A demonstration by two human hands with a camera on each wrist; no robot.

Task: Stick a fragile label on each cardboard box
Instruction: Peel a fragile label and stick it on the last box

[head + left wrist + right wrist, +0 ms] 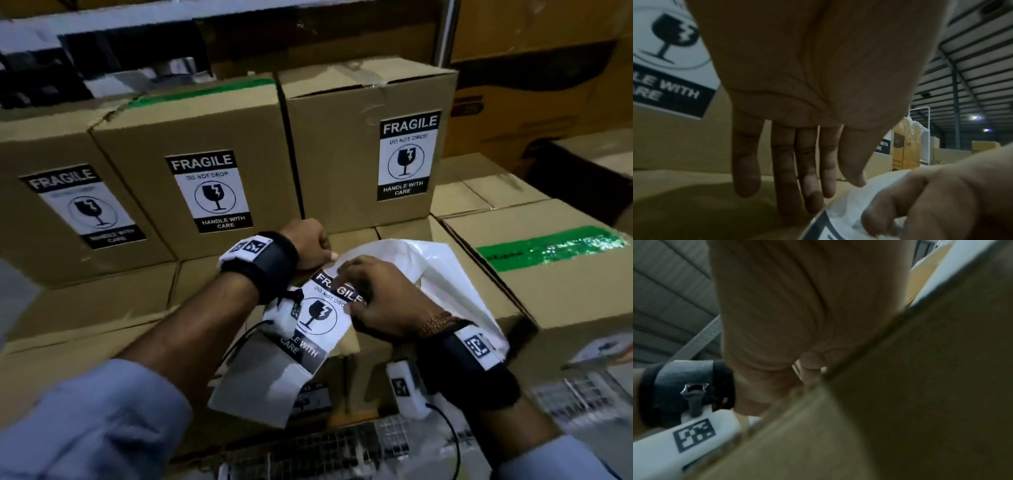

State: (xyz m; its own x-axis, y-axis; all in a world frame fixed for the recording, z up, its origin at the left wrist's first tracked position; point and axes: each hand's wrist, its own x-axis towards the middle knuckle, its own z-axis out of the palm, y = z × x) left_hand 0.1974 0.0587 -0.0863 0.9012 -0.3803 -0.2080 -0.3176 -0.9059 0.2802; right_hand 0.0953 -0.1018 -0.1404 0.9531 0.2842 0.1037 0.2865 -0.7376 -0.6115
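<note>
Three cardboard boxes stand in a far row, left (68,205), middle (205,164) and right (370,144), each front already labelled. Nearer lie flat box tops (555,240), unlabelled as far as shown, with open room to the right. At centre, the fragile label (320,313) on its white backing sheet (442,270) looks thin, limp and light, likely to curl and self-stick; best pinched at a top corner. The right hand (373,301) pinches its top edge; the left hand (308,250) has thumb on the sheet, fingers nearly straight.
</note>
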